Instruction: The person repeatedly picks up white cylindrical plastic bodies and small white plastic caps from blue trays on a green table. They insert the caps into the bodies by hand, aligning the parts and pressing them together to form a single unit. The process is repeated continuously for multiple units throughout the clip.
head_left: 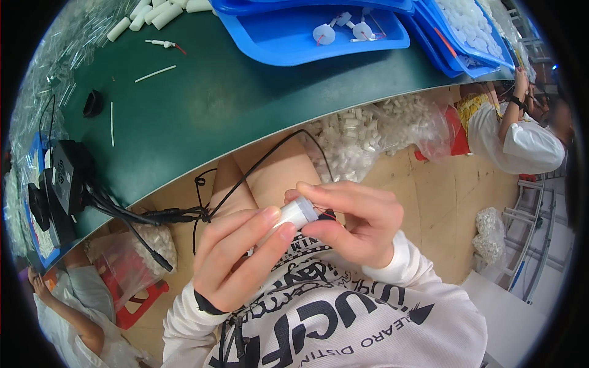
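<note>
Above my lap, my left hand (228,254) is closed round a short white plastic tube (291,216), which is tilted up to the right. A pale translucent cap (307,207) covers the tube's upper end. My right hand (365,224) has its fingertips and thumb at opposite sides of this cap. Thin wire shows between the right thumb and forefinger, but where it ends is hard to make out. The lower end of the tube is hidden by the left fingers.
A green table (202,110) holds a blue tray (270,54) with wired white discs, loose white tubes (165,15), thin white sticks (155,73) and a black box (72,165). Its cables (178,214) hang near my left arm. Bagged white parts (350,138) lie beneath; co-workers (515,138) sit nearby.
</note>
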Demonstrator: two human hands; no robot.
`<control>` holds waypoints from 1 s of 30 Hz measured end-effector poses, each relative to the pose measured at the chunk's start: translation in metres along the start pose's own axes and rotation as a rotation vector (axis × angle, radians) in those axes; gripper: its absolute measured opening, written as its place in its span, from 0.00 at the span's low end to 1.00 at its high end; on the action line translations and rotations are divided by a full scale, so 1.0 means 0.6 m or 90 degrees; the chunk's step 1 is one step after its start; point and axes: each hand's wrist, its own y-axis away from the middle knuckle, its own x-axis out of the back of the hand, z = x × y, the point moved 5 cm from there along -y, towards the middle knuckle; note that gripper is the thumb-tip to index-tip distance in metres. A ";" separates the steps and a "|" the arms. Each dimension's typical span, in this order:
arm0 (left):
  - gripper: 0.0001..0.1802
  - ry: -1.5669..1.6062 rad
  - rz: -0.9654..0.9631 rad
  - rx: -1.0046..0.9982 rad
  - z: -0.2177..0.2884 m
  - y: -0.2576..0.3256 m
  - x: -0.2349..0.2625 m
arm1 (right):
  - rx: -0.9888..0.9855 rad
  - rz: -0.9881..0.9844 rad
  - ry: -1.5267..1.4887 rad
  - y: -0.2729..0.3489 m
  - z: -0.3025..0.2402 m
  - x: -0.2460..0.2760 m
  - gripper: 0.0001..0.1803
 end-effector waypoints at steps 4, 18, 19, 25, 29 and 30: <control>0.20 0.187 0.050 0.247 -0.018 0.013 -0.005 | -0.120 0.096 -0.236 0.018 0.023 -0.012 0.21; 0.15 0.166 0.094 0.112 -0.004 0.030 0.002 | -0.061 0.046 -0.255 0.023 0.026 -0.011 0.20; 0.16 0.167 0.086 0.100 -0.003 0.030 0.002 | -0.045 0.024 -0.236 0.020 0.024 -0.007 0.20; 0.16 0.167 0.050 0.053 -0.002 0.029 0.003 | 0.019 -0.081 -0.136 0.012 0.012 0.009 0.20; 0.17 0.096 0.027 0.037 -0.002 0.026 0.003 | -0.029 -0.107 -0.026 0.012 0.017 0.007 0.22; 0.18 0.077 0.023 0.026 -0.004 0.022 0.006 | -0.010 -0.052 -0.018 0.008 0.016 0.012 0.24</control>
